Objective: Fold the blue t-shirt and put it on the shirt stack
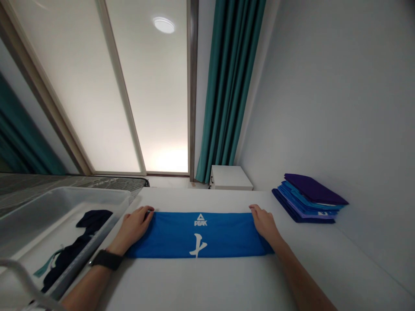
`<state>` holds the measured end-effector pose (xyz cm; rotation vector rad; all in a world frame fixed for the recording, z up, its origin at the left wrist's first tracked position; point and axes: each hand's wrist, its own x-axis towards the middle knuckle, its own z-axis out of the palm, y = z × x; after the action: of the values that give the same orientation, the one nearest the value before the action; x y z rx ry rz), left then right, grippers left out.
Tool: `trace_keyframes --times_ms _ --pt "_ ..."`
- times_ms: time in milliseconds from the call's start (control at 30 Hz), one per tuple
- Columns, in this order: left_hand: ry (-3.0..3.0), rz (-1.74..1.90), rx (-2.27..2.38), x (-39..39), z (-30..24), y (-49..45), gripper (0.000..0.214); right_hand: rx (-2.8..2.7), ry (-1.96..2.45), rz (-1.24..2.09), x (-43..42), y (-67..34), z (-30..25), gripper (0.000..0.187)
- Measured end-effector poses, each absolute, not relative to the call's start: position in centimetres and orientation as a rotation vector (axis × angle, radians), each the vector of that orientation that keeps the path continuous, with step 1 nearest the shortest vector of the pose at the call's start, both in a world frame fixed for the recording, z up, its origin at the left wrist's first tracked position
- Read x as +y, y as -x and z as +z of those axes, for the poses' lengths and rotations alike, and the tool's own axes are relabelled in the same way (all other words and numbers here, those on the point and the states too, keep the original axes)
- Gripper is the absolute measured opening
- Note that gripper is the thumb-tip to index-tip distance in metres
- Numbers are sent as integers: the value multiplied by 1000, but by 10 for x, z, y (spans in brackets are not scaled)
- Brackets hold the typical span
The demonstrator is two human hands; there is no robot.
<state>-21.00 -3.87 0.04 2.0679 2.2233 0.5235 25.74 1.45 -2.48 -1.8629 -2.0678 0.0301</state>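
A blue shirt (227,235), folded into a wide flat strip, lies on the white table (201,285). White PEAK lettering and part of a white character show at its middle. My left hand (138,224), with a dark band on the wrist, has its fingers closed on the strip's far left corner. At the far right corner, my right hand (264,222) pinches the fabric between thumb and fingers. The strip's ends are partly hidden under both hands and forearms.
A stack of folded garments (308,201) in purple and blues sits on the table at right, near the wall. To the left stands a translucent plastic bin (119,199) holding dark clothing (73,255). Beyond the table are a white cabinet (230,175) and a green curtain (228,86).
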Motion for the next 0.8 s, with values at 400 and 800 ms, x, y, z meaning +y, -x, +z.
trace_keyframes --times_ms 400,800 --pt "-2149 518 2163 -35 -9 216 35 -2165 1824 -35 12 -253 -28 22" --pt "-2167 442 2208 -39 0 208 34 -2104 1825 117 8 -265 -26 24"
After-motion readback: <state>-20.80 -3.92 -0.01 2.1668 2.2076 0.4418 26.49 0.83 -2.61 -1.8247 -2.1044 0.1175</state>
